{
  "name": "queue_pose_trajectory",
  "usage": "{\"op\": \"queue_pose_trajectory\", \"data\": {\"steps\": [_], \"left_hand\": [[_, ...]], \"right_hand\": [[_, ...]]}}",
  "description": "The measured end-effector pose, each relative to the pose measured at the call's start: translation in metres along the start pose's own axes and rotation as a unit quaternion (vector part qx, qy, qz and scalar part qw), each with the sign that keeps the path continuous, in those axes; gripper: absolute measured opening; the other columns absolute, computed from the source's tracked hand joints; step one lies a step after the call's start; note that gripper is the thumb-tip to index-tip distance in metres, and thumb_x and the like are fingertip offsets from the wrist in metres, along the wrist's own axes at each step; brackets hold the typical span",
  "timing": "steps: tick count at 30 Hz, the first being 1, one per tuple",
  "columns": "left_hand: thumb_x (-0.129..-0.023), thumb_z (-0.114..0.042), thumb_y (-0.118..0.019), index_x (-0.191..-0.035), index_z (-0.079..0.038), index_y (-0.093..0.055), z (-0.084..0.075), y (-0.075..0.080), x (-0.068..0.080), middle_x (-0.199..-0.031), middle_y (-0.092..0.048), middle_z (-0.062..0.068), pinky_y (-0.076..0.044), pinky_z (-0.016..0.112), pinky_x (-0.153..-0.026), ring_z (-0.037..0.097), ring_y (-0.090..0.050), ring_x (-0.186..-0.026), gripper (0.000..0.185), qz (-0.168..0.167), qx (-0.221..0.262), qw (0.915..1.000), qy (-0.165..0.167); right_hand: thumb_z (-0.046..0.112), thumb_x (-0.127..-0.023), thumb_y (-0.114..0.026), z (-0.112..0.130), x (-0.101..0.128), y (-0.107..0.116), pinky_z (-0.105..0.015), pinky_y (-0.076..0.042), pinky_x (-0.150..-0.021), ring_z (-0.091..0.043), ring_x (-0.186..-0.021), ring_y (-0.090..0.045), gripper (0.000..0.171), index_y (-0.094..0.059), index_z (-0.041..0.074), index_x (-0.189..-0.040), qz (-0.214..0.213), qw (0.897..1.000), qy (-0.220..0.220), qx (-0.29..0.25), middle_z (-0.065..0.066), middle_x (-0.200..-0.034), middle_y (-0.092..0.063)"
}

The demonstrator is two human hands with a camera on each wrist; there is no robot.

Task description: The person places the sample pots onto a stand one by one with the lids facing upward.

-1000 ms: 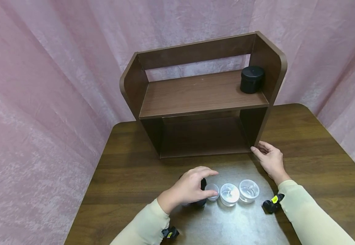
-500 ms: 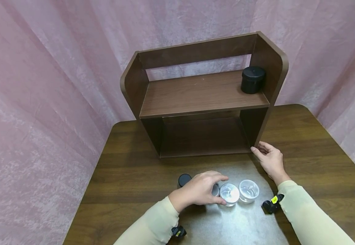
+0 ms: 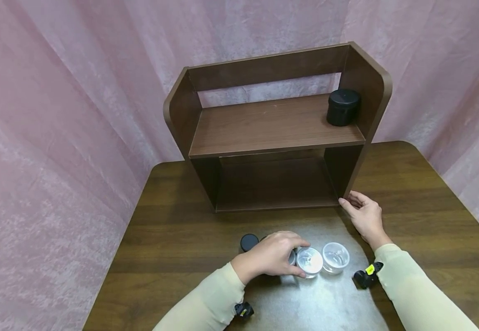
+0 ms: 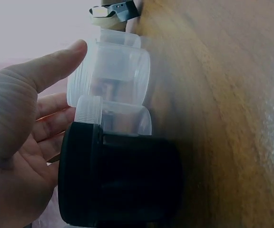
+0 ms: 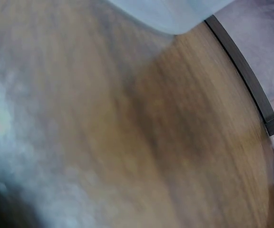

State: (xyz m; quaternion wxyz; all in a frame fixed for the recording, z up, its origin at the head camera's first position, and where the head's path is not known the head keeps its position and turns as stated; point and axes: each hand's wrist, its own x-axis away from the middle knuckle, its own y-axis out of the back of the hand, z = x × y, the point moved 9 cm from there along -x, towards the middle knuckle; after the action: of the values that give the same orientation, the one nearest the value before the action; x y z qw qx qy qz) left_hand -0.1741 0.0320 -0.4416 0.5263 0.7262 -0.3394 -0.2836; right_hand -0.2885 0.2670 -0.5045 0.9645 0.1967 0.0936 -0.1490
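Left hand [image 3: 273,255] bracketing clear jar [image 3: 310,262], thumb and fingers wide, cannot tell if gripping. Small jar [image 4: 127,119], black jar [image 4: 122,178] crowding under hand; second jar [image 3: 336,258] standing just beyond. Right hand [image 3: 365,219] pinching shelf [image 3: 272,126] corner.

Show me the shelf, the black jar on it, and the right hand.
Shelf [image 3: 276,125]: head view, bare upper board.
Black jar [image 3: 343,111]: head view, middle of its front.
Right hand [image 3: 366,219]: head view, middle of the hand.

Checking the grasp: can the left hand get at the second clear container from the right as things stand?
Likely yes: the left hand curves round the left of that clear container, nothing visible blocking; the smaller clear container alongside may crowd it slightly.
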Motion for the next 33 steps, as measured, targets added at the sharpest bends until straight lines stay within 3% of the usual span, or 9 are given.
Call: {"op": "queue_pose_trajectory", "data": {"steps": [17, 24, 33], "left_hand": [[-0.072, -0.055, -0.078, -0.13, -0.02, -0.06, -0.001, -0.006, -0.005, -0.124, -0.061, -0.008, -0.037, 0.025, -0.104, 0.008, -0.052, -0.119, 0.071, 0.018, -0.013, 0.9996, 0.015], [-0.072, -0.057, -0.078, -0.129, -0.02, -0.061, -0.002, -0.003, -0.005, -0.122, -0.061, -0.008, -0.042, 0.023, -0.099, 0.007, -0.053, -0.116, 0.07, 0.006, -0.002, 0.9999, 0.01], [-0.072, -0.053, -0.08, -0.127, -0.017, -0.062, -0.008, 0.011, -0.003, -0.117, -0.062, -0.009, -0.043, 0.019, -0.094, 0.004, -0.054, -0.111, 0.069, -0.024, 0.012, 0.9996, -0.006]], "right_hand": [[0.026, -0.088, -0.072, -0.001, 0.0, 0.0, -0.005, -0.045, -0.075, 0.011, -0.087, -0.054, 0.044, -0.063, -0.003, -0.12, 0.009, 1.0, -0.005, 0.002, -0.023, -0.112, -0.065], [0.024, -0.088, -0.072, -0.001, 0.0, 0.0, -0.005, -0.045, -0.075, 0.011, -0.088, -0.054, 0.044, -0.063, -0.004, -0.12, 0.005, 1.0, -0.006, 0.004, -0.023, -0.112, -0.065], [0.024, -0.087, -0.072, -0.002, 0.0, 0.0, -0.006, -0.045, -0.075, 0.01, -0.088, -0.055, 0.044, -0.063, -0.004, -0.12, 0.007, 1.0, -0.009, -0.002, -0.022, -0.112, -0.065]]}}
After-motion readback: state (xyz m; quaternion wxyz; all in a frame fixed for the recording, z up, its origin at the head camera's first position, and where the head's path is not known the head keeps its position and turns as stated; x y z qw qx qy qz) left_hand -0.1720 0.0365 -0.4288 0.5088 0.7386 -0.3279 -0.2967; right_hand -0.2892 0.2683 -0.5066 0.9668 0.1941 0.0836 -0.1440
